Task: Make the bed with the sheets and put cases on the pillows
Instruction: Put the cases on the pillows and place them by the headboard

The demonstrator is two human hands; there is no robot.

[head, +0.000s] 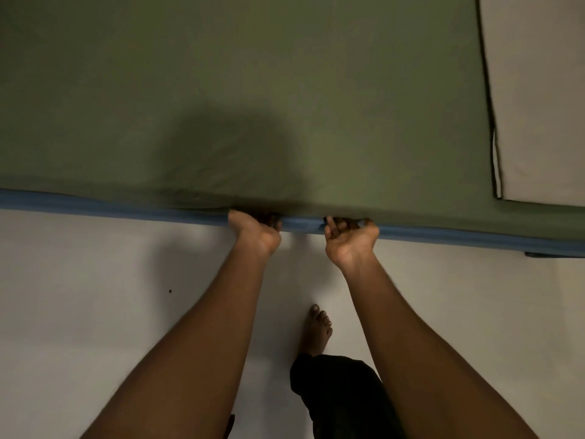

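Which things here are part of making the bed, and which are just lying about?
Job: sheet; mattress; left hand and right hand, both gripping at the sheet's near edge.
Lying about: floor; bare foot; dark speck on the floor; pale panel at top right.

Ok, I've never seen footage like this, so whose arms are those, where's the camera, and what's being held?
There is no machine here, just a person. The single picture comes from a camera worn on their head, looking down, so the two arms are their own. The left hand and right hand are turned palm up, each grip curled into the lower edge of the green sheet, where it meets the blue band beneath it. It looks like tucking a bedsheet in. Below are a pale floor, a bare foot and a dark trouser leg.
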